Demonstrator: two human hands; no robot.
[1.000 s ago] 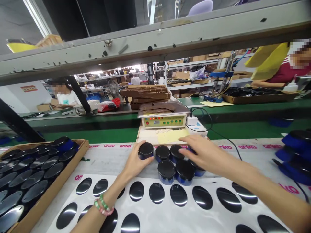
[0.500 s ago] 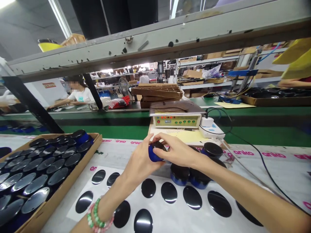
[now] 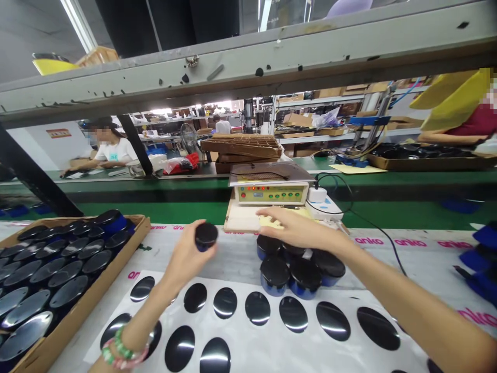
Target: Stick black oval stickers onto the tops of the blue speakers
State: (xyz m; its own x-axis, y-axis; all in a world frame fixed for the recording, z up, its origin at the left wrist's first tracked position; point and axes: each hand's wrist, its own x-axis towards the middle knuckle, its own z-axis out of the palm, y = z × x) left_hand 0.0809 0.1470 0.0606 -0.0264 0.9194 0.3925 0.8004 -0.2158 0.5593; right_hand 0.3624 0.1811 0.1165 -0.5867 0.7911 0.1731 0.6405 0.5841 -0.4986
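Note:
Fingers and thumb of my left hand [image 3: 191, 253] wrap round a round blue part with a black top [image 3: 206, 235], held above the bench between the box and the machine. My right hand [image 3: 285, 227] is open, fingers stretched to the left, with nothing in it. Just below it stands a cluster of the same blue parts with glossy black tops [image 3: 275, 272]. In front lies a white sheet [image 3: 267, 352] bearing rows of black discs [image 3: 258, 309]; my left forearm hides some of them.
A cardboard box [image 3: 134, 235] packed with black-topped parts stands at left. Behind are a control box with lit buttons [image 3: 272, 194], a white power strip [image 3: 325, 207] and a green conveyor [image 3: 186, 211]. More blue parts [image 3: 479, 264] lie at right. A shelf beam [image 3: 233, 62] crosses overhead. Co-workers sit beyond.
My hands, which were together on the blue part, have come apart. The left has carried it leftward; the right has let go and moved right, over the cluster. The view has turned slightly right.

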